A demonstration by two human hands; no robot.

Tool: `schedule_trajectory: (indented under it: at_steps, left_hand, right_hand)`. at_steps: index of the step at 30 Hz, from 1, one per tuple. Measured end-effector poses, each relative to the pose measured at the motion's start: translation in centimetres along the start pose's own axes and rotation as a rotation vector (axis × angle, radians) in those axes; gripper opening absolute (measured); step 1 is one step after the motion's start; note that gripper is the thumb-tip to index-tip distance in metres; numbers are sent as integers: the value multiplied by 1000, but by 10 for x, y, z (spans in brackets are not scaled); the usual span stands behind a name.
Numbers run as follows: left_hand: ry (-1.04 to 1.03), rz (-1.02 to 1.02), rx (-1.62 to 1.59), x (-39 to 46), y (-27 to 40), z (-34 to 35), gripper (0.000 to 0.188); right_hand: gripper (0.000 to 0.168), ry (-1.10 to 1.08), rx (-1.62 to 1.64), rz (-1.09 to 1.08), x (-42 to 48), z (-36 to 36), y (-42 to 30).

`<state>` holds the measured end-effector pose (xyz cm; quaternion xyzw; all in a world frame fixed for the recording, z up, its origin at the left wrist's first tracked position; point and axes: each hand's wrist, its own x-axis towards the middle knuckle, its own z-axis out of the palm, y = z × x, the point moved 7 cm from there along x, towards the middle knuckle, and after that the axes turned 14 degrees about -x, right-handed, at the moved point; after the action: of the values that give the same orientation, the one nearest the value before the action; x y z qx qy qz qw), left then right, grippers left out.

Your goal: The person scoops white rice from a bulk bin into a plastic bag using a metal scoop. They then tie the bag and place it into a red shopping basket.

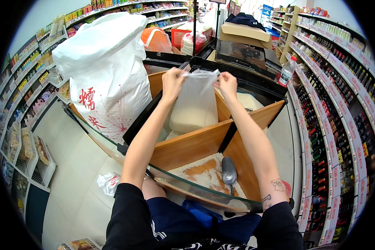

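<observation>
A clear plastic bag [195, 107] with white rice in its lower part stands in a compartment of the wooden bulk bin. My left hand [174, 82] pinches the top edge of the bag at its left corner. At the right corner, my right hand [226, 83] grips the same edge, so the plastic is stretched between the two. Nearer to me, a metal scoop [229, 171] lies in another compartment, on a thin scatter of rice [195, 165]. A further compartment at the right holds more rice [248, 101], with a metal object partly visible beside the divider.
A large white woven sack [109, 72] with red print stands at the left of the bin. Wooden dividers [190, 137] and a curved glass front [203, 187] edge the compartments. A plastic bottle [287, 72] stands at the right rim. Crumpled plastic [108, 182] lies on the floor; stocked shelves line both sides.
</observation>
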<state>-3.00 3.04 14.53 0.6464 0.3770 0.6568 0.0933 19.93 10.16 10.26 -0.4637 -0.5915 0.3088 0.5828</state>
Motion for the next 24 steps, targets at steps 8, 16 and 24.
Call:
schedule_trajectory:
  at_steps: [8, 16, 24]
  left_hand:
    - [135, 112, -118, 67, 107, -25, 11]
    - [138, 80, -110, 65, 162, -16, 18]
    - [75, 174, -240, 35, 185, -8, 14]
  right_hand:
    - [11, -79, 268, -106, 17, -6, -126]
    - [10, -143, 349, -121, 4, -11, -148]
    - [16, -145, 163, -399, -59, 8, -165]
